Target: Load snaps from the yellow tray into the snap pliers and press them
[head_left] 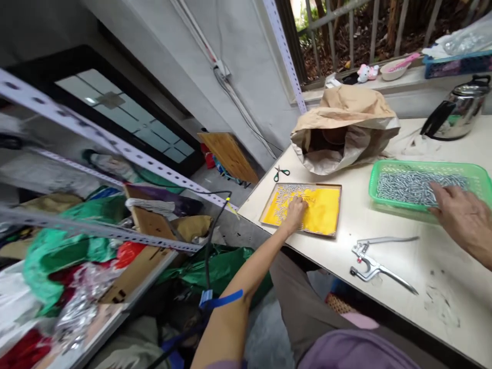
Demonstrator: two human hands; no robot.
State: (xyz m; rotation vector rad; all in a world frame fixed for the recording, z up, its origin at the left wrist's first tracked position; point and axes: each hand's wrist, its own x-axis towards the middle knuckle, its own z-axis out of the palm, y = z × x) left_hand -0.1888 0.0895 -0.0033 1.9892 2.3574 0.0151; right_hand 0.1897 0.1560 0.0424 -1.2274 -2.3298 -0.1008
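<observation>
- Purple garment (349, 351), nearest the camera, along the bottom edge of view.
- Shallow yellow-lined tray (325, 210), close to the edge of the pale table (353, 223); small metal pieces (282, 200) strewn over its left half.
- Left hand (296, 210), inside the tray, digits bunched and pointing down; cannot tell whether pinching a piece.
- Right hand (459, 212), at the near side of the green basket (372, 187) of metal pieces; thumb and forefinger parted, cannot tell whether gripping the basket.
- Metal pliers (371, 266), between both, untouched; best kept clear of the forearms.
- Advisable: work low, press lightly, avoid leaning on the tray wall.
</observation>
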